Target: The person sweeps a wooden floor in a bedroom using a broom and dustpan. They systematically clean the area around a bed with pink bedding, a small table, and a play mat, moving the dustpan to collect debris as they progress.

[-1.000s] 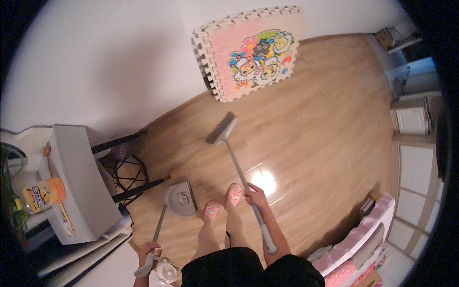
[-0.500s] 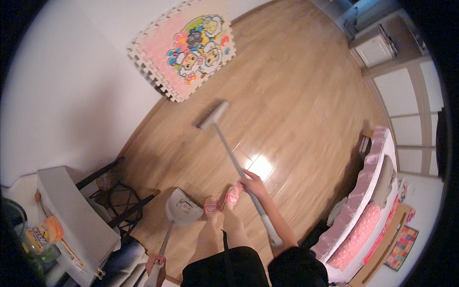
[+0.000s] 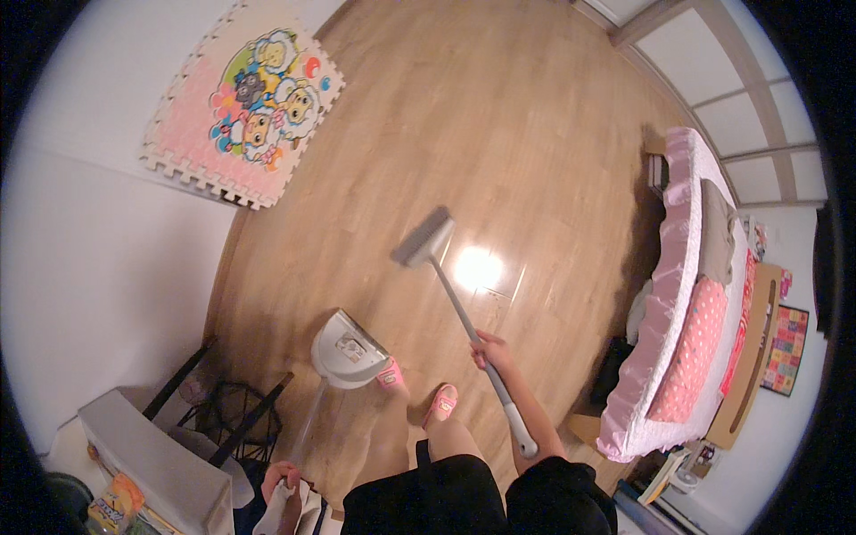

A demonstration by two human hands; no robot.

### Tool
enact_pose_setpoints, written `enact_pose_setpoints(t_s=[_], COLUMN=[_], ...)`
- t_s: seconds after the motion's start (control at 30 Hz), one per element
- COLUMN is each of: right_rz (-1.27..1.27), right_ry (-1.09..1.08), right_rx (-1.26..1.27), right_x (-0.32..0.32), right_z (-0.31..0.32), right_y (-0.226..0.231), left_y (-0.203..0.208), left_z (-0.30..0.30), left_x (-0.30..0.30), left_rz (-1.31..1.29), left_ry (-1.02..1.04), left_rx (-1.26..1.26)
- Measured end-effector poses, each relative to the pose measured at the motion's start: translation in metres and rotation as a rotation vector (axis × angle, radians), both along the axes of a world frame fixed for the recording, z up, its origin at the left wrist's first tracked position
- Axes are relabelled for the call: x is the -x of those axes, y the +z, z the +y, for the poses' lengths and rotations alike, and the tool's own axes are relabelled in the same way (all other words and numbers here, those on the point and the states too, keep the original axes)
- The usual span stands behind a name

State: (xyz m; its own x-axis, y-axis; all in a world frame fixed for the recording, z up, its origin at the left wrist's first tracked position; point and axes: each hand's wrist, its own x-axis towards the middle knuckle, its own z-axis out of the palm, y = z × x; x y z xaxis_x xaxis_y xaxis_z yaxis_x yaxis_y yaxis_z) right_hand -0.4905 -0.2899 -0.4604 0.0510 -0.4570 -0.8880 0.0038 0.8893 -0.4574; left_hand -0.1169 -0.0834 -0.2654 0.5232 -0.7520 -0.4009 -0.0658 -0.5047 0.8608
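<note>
My right hand (image 3: 492, 350) is wrapped around the grey shaft of a broom (image 3: 459, 308), whose white lower grip lies along my forearm. The broom head (image 3: 426, 239) is out ahead of my feet, its dark bristles toward the wood floor. At the lower left, my left hand (image 3: 282, 489) grips the long handle of a dustpan (image 3: 343, 357). The white pan rests at floor level beside my left pink slipper (image 3: 390, 374), its wide edge facing right. Most of the dustpan handle looks thin and pale, and its top end is partly hidden by my fingers.
A foam puzzle mat (image 3: 254, 107) with cartoon sheep leans at the white wall, upper left. A grey-topped table (image 3: 160, 459) and black-legged stool (image 3: 236, 406) stand lower left. A bed with a pink frilled cover (image 3: 673, 259) lines the right; a white-panelled cabinet (image 3: 704, 89) is beyond.
My view has shifted, so the mat sits further left and the bed higher. My left foot has stepped forward beside the dustpan. Both hands keep hold of broom and dustpan.
</note>
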Motion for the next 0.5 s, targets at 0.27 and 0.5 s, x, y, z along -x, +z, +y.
enact_pose_setpoints(t_s=[0.27,0.5], right_rz=[0.201,0.016], right_ry=[-0.222,0.002], right_rx=[-0.058,0.108], right_x=[0.102,0.049], right_z=[0.079,0.053], right_y=[0.073,0.026], left_y=[-0.009,0.023], left_z=[-0.028,-0.071], left_x=[0.009,0.062], left_rz=[-0.131,-0.138], left_ry=[-0.150,-0.183], left_rx=[0.028,-0.081])
